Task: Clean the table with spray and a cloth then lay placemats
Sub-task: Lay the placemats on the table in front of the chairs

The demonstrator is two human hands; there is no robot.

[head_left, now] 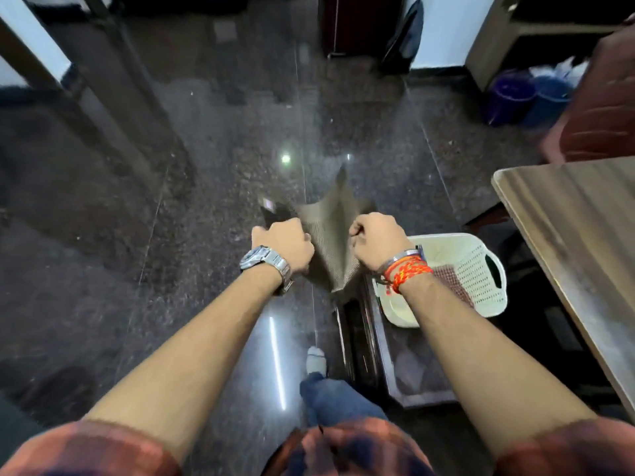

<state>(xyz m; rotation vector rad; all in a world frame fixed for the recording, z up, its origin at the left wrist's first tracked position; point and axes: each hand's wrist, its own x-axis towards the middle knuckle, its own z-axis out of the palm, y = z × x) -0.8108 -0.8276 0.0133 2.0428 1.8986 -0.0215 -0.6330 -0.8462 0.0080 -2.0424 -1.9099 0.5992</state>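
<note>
Between the hands, held apart, a grey-brown woven sheet (328, 231) is kept spread above the dark polished floor (171, 201); cloth or placemat cannot be told. One edge is gripped by the left hand (283, 240), fingers curled; the other by the right hand (376, 240). Just right of the right wrist, a white perforated basket (481, 269) is noted. Farther right, the wooden table (577, 228) is seen.
</note>
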